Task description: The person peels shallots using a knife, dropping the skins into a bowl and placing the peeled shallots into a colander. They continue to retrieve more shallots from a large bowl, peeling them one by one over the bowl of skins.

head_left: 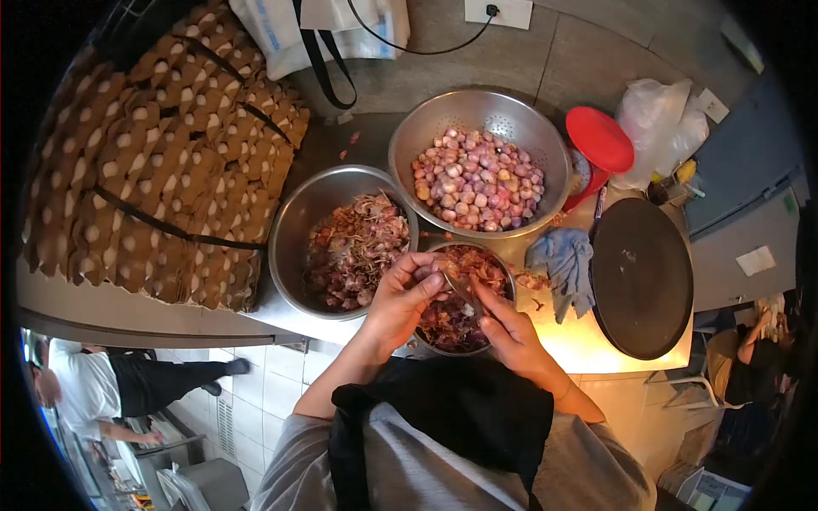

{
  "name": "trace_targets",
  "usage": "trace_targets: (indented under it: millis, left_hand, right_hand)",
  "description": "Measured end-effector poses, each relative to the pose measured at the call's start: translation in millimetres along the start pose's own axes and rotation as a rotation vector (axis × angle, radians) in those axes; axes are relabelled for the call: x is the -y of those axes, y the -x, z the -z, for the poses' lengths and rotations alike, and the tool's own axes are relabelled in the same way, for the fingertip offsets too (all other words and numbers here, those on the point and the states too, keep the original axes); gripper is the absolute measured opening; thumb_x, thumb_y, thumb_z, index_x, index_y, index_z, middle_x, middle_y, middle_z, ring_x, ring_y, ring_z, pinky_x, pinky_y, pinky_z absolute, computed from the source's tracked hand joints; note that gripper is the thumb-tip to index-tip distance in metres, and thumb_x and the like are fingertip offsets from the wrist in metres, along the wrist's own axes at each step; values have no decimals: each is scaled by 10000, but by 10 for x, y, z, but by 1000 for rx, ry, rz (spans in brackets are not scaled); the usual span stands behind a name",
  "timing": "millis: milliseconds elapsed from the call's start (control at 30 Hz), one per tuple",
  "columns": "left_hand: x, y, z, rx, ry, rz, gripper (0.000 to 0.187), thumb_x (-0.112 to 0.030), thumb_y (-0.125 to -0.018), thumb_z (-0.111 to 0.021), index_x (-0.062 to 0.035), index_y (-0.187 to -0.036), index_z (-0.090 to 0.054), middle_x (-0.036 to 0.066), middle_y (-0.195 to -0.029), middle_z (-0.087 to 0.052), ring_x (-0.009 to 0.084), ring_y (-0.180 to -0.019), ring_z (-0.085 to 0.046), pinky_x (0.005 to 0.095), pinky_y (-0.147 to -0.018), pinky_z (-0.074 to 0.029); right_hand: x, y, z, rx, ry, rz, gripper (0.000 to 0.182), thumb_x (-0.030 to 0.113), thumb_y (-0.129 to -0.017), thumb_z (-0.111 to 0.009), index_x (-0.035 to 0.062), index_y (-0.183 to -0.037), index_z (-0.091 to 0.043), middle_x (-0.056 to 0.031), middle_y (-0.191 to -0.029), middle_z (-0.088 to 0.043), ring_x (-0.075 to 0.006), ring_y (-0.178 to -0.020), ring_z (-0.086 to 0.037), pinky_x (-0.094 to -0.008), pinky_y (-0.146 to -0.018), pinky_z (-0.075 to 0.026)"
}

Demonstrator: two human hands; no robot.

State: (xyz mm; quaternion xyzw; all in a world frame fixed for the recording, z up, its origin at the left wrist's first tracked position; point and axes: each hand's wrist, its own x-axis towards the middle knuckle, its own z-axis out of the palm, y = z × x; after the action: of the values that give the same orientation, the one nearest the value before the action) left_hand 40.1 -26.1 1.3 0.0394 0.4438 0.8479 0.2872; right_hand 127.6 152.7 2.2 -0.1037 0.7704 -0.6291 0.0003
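Over a small bowl of reddish skins, my left hand is closed with its fingertips pinched on something small, probably a shallot, mostly hidden by the fingers. My right hand is closed around a small knife, whose blade points up and left to the left fingertips. Left of my hands stands a metal bowl with unpeeled shallots and dry roots. Behind them a larger perforated metal bowl holds many peeled pinkish shallots.
Stacked egg trays fill the left side. To the right lie a blue-grey cloth and a round dark pan, with a red scale and plastic bags behind. People are at lower left and far right.
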Motion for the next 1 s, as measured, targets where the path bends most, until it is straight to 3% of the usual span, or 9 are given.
trace_targets:
  millis: [233, 400, 500, 567, 667, 800, 900, 1000]
  left_hand:
    - [92, 75, -11, -73, 24, 26, 165, -61, -817, -570, -109, -972, -537, 13, -997, -578, 116, -880, -551, 275, -769, -445]
    - [188, 94, -76, -57, 40, 31, 126, -45, -821, -562, -86, -934, -525, 19, -949, -573, 119, -847, -555, 265, -748, -454]
    - [199, 105, -100, -72, -30, -3, 143, -30, -809, -579, -61, -941, -532, 15, -878, -564, 109, -807, -555, 242, -731, -460]
    - [198, 115, -119, -82, -110, -24, 150, -15, -803, -581, -49, -940, -529, 17, -867, -563, 103, -821, -549, 239, -739, -455]
    - [297, 117, -105, -60, -213, -67, 177, 7, -791, -587, -31, -956, -532, 21, -868, -567, 98, -836, -542, 241, -751, -452]
    - [426, 140, -136, -90, -240, -148, 206, 4, -791, -591, -19, -987, -533, 28, -894, -573, 105, -841, -550, 251, -758, -455]
    - [324, 139, -190, -100, -178, -78, 180, -34, -823, -564, -15, -998, -532, 31, -900, -576, 107, -831, -554, 252, -754, -456]
    - [266, 117, -131, -134, -91, 18, 137, -56, -853, -525, -18, -984, -534, 33, -905, -577, 103, -824, -552, 241, -744, -451]
  right_hand:
    - [-95, 121, -1, 22, 2, -69, 434, 135, -884, -458, 9, -1285, -349, -135, -1290, -419, -206, -1182, -413, -272, -965, -295]
    - [-62, 18, -11, 10, -62, -135, 444, 140, -882, -467, 6, -1287, -346, -140, -1298, -407, -187, -1188, -399, -271, -966, -290]
    - [-111, 7, -44, -8, -75, -52, 448, 143, -882, -471, 6, -1288, -342, -134, -1262, -439, -182, -1164, -411, -275, -963, -290]
    - [-175, 7, -120, -51, -185, -106, 408, 143, -882, -472, -3, -1249, -370, -120, -1185, -477, -189, -1118, -433, -283, -958, -295]
    - [-348, 0, -162, -116, -250, -141, 318, 142, -884, -473, 9, -1163, -397, -80, -984, -509, -164, -927, -484, -271, -844, -367]
    - [-313, -65, -151, -71, -583, -235, 203, 148, -898, -452, 63, -1067, -379, -11, -713, -437, -79, -609, -430, -200, -552, -373]
    - [-309, -92, -155, -72, -718, -186, 190, 156, -911, -423, 94, -1076, -352, 21, -629, -363, -44, -498, -328, -173, -435, -268]
    - [-200, -59, -34, 4, -983, -298, 190, 163, -918, -407, 98, -1085, -345, 15, -621, -353, -60, -487, -334, -188, -426, -279]
